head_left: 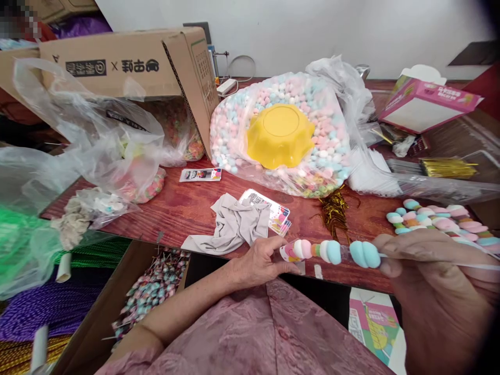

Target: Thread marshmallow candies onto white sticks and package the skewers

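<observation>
Skewer (326, 251) level over the table's (167, 203) near edge, its sleeve (288, 253) grasped by the left hand (255, 263) and its stick (472, 266) pinched by the right hand (433, 273), is, I judge from here, best kept straight and lightly held, lest the soft marshmallows (365, 254) squash.

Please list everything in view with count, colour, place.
Table: one, reddish, centre
Marshmallow skewer: one, pastel, right foreground
More skewers: several, pastel, table right
Marshmallow bag: one, clear, table centre
Bowl: one, yellow, atop bag
Carton: one, brown, back left
Cloth: one, grey, table front
Cards: several, multicoloured, beside cloth
Box: one, pink, back right
Bags: several, clear, left
Strands: many, multicoloured, lower left
Small pieces: many, mixed, below table
Left hand: one, bare, skewer's left end
Right hand: one, bare, skewer's right end
</observation>
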`<state>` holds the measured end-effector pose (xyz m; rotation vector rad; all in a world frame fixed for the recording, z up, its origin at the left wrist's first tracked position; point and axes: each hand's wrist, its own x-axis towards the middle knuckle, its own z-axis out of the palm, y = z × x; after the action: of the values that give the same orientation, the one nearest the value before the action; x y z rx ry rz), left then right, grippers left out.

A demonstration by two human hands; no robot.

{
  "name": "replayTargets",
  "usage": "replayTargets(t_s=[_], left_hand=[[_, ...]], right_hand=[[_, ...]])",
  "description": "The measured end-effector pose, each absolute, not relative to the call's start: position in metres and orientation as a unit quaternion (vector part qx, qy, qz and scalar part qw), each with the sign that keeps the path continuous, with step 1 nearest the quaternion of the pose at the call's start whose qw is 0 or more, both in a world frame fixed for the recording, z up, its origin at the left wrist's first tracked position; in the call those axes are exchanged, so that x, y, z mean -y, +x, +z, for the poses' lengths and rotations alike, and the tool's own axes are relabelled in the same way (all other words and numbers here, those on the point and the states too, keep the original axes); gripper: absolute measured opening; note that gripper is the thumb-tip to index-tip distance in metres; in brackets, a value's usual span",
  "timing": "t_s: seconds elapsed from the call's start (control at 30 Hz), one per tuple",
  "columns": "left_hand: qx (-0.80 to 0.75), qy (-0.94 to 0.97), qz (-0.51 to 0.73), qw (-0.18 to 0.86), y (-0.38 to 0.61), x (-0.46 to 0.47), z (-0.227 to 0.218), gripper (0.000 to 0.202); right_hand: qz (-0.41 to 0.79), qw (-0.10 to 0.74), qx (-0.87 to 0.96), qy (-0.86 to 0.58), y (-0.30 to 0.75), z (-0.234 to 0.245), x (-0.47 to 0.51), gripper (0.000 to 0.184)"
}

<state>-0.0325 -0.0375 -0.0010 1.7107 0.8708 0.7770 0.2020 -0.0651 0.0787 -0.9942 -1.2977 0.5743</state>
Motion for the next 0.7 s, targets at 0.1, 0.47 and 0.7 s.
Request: replayTargets(t_s=[0.1, 0.47, 0.7], left_hand=[[-0.359, 0.733, 0.322, 0.480, -0.034, 0.036, -0.004, 0.033], [-0.328, 0.752, 0.319, 0.474, -0.031, 0.036, -0.012, 0.038], [-0.335, 0.703, 0.304, 0.548, -0.031, 0.039, -0.011, 0.042]], right_hand=[[0.282, 0.650, 0.563, -0.425, 0.206, 0.074, 0.060, 0.011], [0.434, 0.597, 0.577, -0.351, 0.191, 0.063, 0.047, 0.013], [0.498, 0.566, 0.532, -0.385, 0.180, 0.048, 0.039, 0.010]])
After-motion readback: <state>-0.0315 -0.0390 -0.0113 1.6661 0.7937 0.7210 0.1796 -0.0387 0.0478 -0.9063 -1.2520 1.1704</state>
